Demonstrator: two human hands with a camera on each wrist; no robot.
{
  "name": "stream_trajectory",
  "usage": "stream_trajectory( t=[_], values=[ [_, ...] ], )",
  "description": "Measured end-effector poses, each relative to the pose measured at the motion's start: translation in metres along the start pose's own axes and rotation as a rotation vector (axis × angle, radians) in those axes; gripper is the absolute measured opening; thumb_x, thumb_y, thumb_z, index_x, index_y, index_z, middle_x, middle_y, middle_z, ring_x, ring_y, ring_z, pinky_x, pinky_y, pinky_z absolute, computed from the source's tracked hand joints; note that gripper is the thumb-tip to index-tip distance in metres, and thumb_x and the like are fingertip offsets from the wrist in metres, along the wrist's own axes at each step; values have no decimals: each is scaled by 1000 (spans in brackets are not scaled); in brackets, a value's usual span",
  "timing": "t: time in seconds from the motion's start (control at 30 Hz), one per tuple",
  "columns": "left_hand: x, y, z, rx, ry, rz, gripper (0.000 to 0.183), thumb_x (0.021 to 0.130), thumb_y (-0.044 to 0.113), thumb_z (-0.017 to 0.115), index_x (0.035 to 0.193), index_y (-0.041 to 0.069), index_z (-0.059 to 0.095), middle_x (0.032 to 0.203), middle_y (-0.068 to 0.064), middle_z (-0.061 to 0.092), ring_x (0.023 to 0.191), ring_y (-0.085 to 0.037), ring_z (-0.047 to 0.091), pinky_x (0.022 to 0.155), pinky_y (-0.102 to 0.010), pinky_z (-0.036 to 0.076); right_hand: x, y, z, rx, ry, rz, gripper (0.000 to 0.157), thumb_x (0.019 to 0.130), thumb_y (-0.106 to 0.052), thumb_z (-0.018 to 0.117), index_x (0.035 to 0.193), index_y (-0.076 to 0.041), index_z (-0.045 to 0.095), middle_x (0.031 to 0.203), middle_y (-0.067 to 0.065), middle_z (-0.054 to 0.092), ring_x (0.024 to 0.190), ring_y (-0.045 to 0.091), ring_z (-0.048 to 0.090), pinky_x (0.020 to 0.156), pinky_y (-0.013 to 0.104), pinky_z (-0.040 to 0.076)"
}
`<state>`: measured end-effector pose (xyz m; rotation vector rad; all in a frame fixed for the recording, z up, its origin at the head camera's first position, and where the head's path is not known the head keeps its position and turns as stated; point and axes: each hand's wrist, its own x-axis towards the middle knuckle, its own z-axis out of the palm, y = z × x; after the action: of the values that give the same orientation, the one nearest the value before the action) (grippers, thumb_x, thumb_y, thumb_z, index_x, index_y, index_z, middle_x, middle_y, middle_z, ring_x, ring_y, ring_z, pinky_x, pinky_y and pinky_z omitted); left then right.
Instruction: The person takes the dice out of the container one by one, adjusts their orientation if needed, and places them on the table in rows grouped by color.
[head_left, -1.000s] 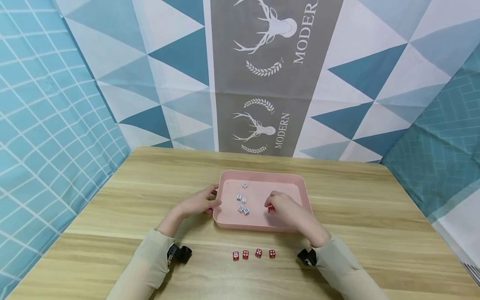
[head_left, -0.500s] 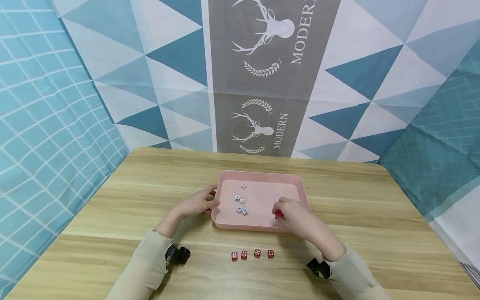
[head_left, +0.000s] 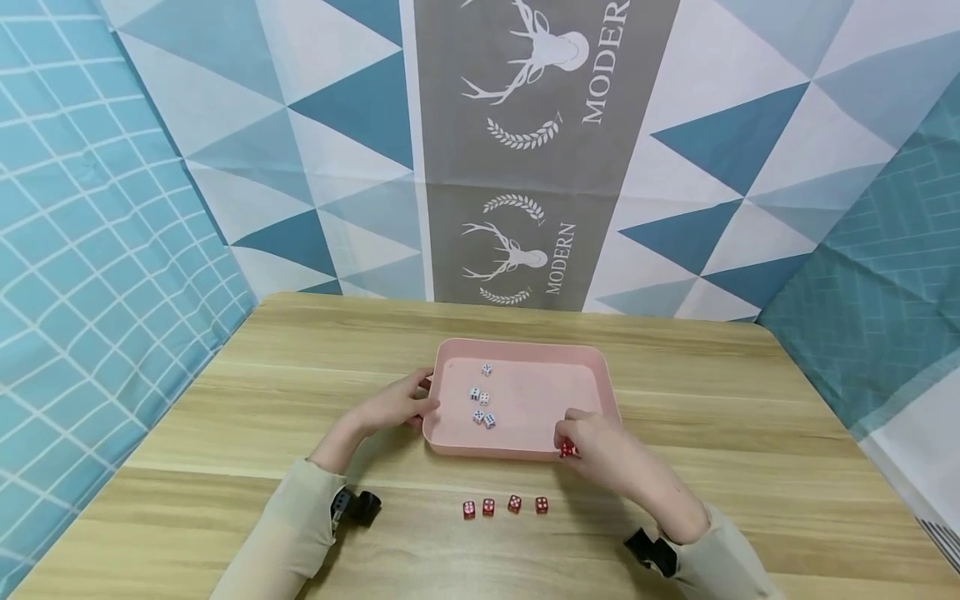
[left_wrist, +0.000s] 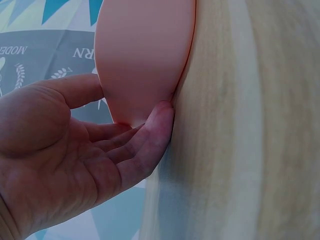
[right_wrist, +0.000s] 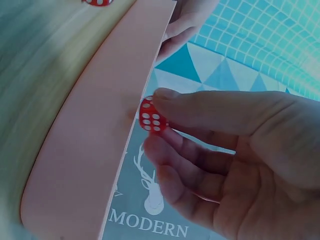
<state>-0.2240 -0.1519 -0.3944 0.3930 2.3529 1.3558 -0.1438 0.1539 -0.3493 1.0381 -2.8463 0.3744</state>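
My right hand (head_left: 603, 450) pinches a red die (right_wrist: 153, 120) with white pips between thumb and fingers. The die is at the near rim of the pink tray (head_left: 540, 392), toward its right end. At the tray's left end my left hand (head_left: 392, 406) holds the side wall, the thumb at the rim and the fingers against the outside, as the left wrist view shows. Several white dice (head_left: 484, 398) lie in the left part of the tray. In front of it, several red dice (head_left: 514, 503) stand in a row on the table.
The tray sits on a wood-grain table (head_left: 315, 350). Patterned cloth (head_left: 517, 167) hangs behind it, with a blue tiled cloth (head_left: 90, 208) on the left. Each sleeve carries a dark wrist camera, such as the right one (head_left: 651, 552).
My right hand has moved from the tray's middle right and toward me, bringing the red die to the near rim. My left hand keeps its place on the tray.
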Motion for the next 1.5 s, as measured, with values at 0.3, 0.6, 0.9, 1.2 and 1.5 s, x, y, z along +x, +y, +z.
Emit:
stream_trajectory(
  t=[0.3,0.6,0.9,1.2,1.5],
  values=[
    [3,0,-2,5,-7,7,58,92,11,49,141,-1,21,127,-24,41,80,-17,57,69,-31,52,-7,-8,0,-29,-114,-2,18,66,1,66,64,-13,55,64,-7,46,59,6,42,54,20,38],
    [2,3,-3,4,-12,-2,58,92,12,49,142,0,21,127,-24,41,81,-18,57,70,-31,52,-11,-11,6,10,-235,24,19,66,-1,68,62,-15,55,61,-11,46,58,5,42,53,21,38],
    [2,3,-5,5,-23,6,59,92,10,49,142,-2,19,127,-27,40,79,-18,56,69,-32,52,-12,-13,11,36,-314,59,19,63,2,65,63,-15,57,62,-8,51,58,6,43,52,22,37],
    [0,4,-3,5,-16,-4,59,92,11,50,142,-1,20,126,-25,41,78,-17,56,68,-32,52,-13,-14,15,17,-311,64,19,64,3,63,63,-15,57,63,-8,52,59,7,45,53,23,39],
    [-1,3,-2,-8,-21,-3,59,92,10,49,142,-1,19,127,-25,40,82,-18,57,70,-33,52,-14,-14,15,32,-304,82,20,64,2,65,62,-15,56,61,-9,51,57,6,43,51,22,36]
  ],
)
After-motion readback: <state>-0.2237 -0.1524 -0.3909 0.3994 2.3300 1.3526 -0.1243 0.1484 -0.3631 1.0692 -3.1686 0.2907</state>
